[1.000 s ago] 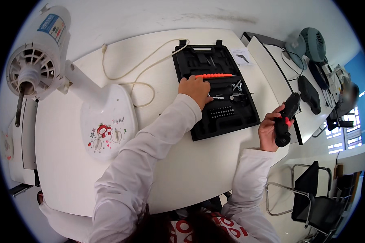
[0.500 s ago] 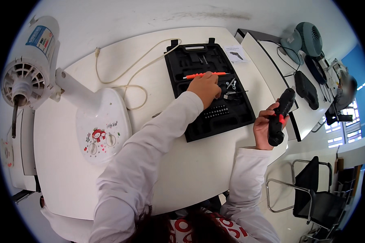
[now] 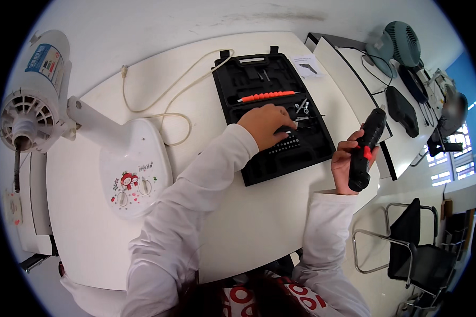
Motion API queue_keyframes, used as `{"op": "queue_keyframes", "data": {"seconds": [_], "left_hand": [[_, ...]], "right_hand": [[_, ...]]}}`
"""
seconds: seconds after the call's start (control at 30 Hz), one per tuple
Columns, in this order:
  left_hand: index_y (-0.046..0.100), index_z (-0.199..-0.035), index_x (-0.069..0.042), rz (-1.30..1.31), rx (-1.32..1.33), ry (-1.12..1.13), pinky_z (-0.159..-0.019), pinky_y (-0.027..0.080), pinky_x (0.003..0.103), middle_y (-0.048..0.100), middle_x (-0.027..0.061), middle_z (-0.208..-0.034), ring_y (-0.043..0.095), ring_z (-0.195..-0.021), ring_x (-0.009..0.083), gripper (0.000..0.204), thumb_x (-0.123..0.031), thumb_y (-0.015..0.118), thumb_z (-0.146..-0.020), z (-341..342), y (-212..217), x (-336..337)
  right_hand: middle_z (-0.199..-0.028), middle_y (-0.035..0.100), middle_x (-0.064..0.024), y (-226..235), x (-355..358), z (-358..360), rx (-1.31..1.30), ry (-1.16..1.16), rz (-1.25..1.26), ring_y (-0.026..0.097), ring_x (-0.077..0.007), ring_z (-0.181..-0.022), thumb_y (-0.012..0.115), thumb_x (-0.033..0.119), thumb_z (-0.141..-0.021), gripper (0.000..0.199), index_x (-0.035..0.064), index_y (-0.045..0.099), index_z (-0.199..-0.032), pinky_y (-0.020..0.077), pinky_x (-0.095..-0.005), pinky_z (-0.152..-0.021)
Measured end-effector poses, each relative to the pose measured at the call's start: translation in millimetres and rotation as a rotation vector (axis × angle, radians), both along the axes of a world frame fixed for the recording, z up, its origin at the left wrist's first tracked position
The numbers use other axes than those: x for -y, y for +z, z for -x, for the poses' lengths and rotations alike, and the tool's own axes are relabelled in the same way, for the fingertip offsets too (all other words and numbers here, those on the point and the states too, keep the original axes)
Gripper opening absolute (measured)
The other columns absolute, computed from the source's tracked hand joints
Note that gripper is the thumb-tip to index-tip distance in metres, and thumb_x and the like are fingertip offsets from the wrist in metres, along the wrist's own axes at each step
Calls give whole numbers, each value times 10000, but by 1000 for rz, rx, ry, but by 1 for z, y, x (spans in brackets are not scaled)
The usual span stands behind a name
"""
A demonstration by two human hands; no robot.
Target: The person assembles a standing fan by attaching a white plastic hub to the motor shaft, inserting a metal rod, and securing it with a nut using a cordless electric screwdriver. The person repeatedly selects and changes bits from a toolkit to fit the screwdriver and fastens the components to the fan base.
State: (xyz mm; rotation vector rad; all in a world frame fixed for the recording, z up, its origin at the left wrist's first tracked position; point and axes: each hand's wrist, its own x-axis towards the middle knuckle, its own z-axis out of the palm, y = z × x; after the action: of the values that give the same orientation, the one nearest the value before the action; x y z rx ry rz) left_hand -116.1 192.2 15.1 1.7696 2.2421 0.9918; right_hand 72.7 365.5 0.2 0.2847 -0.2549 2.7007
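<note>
The right hand (image 3: pixel 345 162) is wrapped around the body of a black-and-red handheld power screwdriver (image 3: pixel 366 153), fingers closed on the grip, lifted over the right-hand edge of the white-topped desk (image 3: pixel 248 227). The screwdriver lies to the right of the open black moulded-plastic case (image 3: pixel 255 175), about level with its near half and apart from it; its long axis slants, with the narrow tip aimed away from the person and a little to the right, so that the tip points past the case rather than at it. The left hand (image 3: pixel 267 126) is the nearer one to the case contents: it reaches in over the case's left side, palm down, fingers curled to the right, thumb and forefinger close together. Whether it pinches anything cannot be told, as the hand covers what lies beneath. Just on the near side of those fingertips sit rows of small silver-ended bits (image 3: pixel 284 144), running crosswise in the case. Beyond the hand, an orange-red ribbed flexible shaft (image 3: pixel 269 96) also lies crosswise, and small silver metal pieces (image 3: pixel 302 106) rest to the hand's far right. A white fan base with printed red figures (image 3: pixel 137 164) stands well apart, to the left.
</note>
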Motion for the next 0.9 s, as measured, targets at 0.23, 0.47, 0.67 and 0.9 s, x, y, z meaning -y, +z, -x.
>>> {"op": "queue_keyframes", "data": {"seconds": [0.23,0.47,0.67,0.9], "left_hand": [[663,-1026,-77,35,100,72,-819,481,331,657,49,-904,600,-882,244,252,-32,621,-782,15,-12,6],[669,-941,-93,120,-34,189,-780,480,332,624,36,-873,574,-877,213,180,-117,681,-763,16,-13,-2],[675,-839,-151,263,-330,278,-808,443,345,572,15,-930,525,-981,194,111,-184,714,-741,14,-8,-10],[687,-794,-174,214,-500,298,-833,410,364,574,0,-949,507,-986,176,106,-260,710,-738,10,-14,-15]], "right_hand": [[-1180,570,5,0,0,-1,24,-42,39,546,-164,-935,584,392,-884,531,172,433,-1342,460,-260,-717],[-1187,564,5,1,2,-1,28,-41,22,548,-170,-936,574,386,-891,500,169,448,-1323,468,-271,-727],[-1190,563,3,-1,2,0,42,-45,19,545,-175,-942,570,375,-893,492,156,451,-1318,464,-276,-730],[-1186,556,-7,-2,1,0,80,-72,28,552,-182,-925,564,379,-897,444,138,479,-1260,472,-279,-704]]}}
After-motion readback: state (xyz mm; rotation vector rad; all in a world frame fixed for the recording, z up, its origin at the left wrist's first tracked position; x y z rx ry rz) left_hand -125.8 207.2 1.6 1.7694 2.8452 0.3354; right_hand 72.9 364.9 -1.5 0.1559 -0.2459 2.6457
